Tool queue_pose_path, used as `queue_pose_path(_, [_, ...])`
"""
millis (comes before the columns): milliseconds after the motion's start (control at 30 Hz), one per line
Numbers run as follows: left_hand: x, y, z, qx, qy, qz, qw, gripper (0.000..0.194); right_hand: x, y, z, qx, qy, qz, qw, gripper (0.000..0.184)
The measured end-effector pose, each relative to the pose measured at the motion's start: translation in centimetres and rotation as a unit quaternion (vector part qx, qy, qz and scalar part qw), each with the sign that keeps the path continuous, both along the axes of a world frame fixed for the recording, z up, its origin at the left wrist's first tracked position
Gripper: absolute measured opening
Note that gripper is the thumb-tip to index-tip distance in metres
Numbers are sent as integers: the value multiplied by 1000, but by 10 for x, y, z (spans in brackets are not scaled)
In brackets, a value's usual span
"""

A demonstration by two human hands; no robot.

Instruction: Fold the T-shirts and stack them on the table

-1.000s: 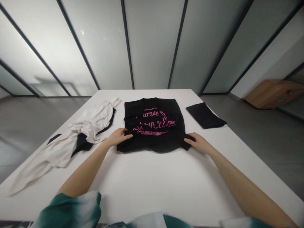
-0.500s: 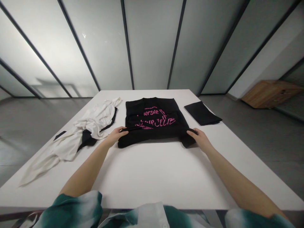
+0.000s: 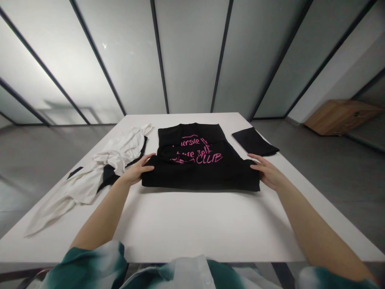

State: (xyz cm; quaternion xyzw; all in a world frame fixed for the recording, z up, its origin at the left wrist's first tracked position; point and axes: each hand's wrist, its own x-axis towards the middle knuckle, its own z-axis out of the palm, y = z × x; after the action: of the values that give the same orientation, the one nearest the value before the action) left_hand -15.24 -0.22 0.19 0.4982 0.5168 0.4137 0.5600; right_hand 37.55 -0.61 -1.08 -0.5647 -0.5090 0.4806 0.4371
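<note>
A black T-shirt [image 3: 192,174] with pink lettering lies spread on the white table in front of me, its lower edge straight and facing me. Some wrinkles cross the printed part. My left hand [image 3: 138,170] is at the shirt's near left corner, thumb and fingers apart and touching the cloth's edge. At the near right corner, my right hand [image 3: 270,171] has its fingers spread, with the thumb and fingertips on the fabric's edge. Neither hand appears to pinch the cloth.
The white table [image 3: 210,228] reaches toward a frosted glass partition [image 3: 189,56]. Left of the shirt lies a crumpled white garment [image 3: 116,154] over black cloth [image 3: 108,174]. A folded black garment [image 3: 255,141] rests at the right. A wooden cabinet [image 3: 339,117] stands beyond the table.
The shirt's near edge has come down flat and straightened toward me. Both hands have moved outward, and their fingers have loosened from the gathered cloth.
</note>
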Motion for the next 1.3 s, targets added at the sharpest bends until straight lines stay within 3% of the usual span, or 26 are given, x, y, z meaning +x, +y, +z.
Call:
queue_pose_path(100, [-8,-7,-2,-24,133,-86,987,79,4,-6,-4,3,-126,31,992,45])
queue_pose_path(167, [-13,-9,2,-44,197,-129,971,78,8,-9,-2,-34,-196,72,977,43])
queue_pose_path(267, [-20,-9,14,-4,205,-167,964,77,15,-10,11,-96,-231,147,957,48])
queue_pose_path(333, [-23,-7,24,8,158,-178,971,74,17,-5,24,-93,-203,161,961,46])
queue_pose_path(433, [-20,5,35,2,67,-116,991,69,11,13,43,-28,-91,79,992,44])
queue_pose_path(533, [-6,26,36,88,-20,36,995,67,-5,40,52,84,19,-33,996,49])
queue_pose_path(633, [9,49,23,126,-45,124,983,64,-20,66,39,108,27,-29,993,57])
queue_pose_path(767, [14,70,-13,104,89,180,974,59,-30,83,-7,33,-80,-27,996,71])
queue_pose_path(900, [8,69,-45,108,344,219,907,54,-34,84,-49,29,-255,-33,966,66])
queue_pose_path(1000, [8,63,-56,99,479,189,851,54,-40,86,-59,66,-367,-67,925,54])
queue_pose_path(1067, [9,61,-59,95,513,187,833,51,-45,90,-57,78,-423,-97,898,50])
queue_pose_path(1167, [11,63,-62,107,476,187,852,38,-51,98,-51,58,-477,-114,870,47])
queue_pose_path(1300, [5,68,-62,139,374,193,896,28,-53,105,-47,20,-497,-133,857,44])
